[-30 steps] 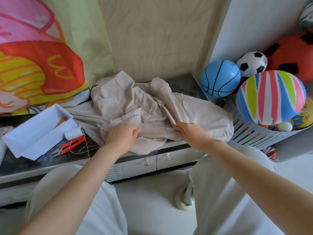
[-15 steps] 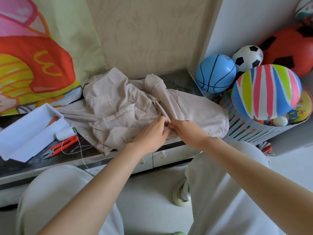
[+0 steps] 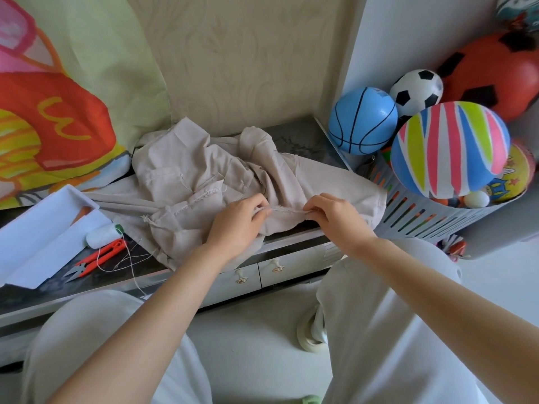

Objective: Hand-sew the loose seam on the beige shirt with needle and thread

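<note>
Left hand (image 3: 239,220): we pinch one seam (image 3: 287,210) end.
Right hand (image 3: 335,217): we pinch the other end.
Risk: tugging too hard, we could split the shirt (image 3: 180,182) further.

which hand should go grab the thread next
Left, probably: the spool lies left of the shirt, nearer the left hand. The right hand pinches the seam and could hold it alone.

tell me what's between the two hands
In the head view, a seam edge of the beige shirt runs between the left hand and right hand, each pinching one end.
</note>
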The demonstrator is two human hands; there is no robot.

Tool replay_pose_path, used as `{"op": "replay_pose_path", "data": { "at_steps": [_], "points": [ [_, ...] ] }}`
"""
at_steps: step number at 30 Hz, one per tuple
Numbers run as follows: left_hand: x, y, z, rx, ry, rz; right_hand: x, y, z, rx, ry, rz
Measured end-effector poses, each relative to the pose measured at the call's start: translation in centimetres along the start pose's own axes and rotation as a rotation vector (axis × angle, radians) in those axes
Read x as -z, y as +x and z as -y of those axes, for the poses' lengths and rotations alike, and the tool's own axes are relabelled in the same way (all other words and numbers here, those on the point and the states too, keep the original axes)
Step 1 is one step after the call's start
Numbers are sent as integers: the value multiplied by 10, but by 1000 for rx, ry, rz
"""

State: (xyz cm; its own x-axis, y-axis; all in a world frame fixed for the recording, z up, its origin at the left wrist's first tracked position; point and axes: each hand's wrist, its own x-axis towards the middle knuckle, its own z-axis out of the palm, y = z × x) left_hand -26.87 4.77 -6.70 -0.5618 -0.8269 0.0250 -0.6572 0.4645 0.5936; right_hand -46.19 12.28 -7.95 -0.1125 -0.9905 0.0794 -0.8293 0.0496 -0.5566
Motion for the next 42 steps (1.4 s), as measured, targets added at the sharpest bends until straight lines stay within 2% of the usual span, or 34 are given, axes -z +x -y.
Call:
{"op": "replay_pose_path", "data": {
  "at_steps": [7,13,17,23,28,39,42],
  "points": [
    [2,-7,9,8,-89,12,3,9,5,-28,97,127],
    [-1,-9,8,26,4,8,4,13,12,-107,271,83],
    [-4,-3,-4,-7,47,16,5,15,16,-67,247,80],
    [-8,4,-18,37,-135,12,11,18,18,-53,206,100],
    [-5,2,-15,87,-286,9,12,18,15,-109,204,124],
    [10,-16,19,137,-77,-85,-9,29,33,-115,201,155],
    [14,-17,31,136,-13,-109,-19,37,41,-94,131,185]
  ]
}}
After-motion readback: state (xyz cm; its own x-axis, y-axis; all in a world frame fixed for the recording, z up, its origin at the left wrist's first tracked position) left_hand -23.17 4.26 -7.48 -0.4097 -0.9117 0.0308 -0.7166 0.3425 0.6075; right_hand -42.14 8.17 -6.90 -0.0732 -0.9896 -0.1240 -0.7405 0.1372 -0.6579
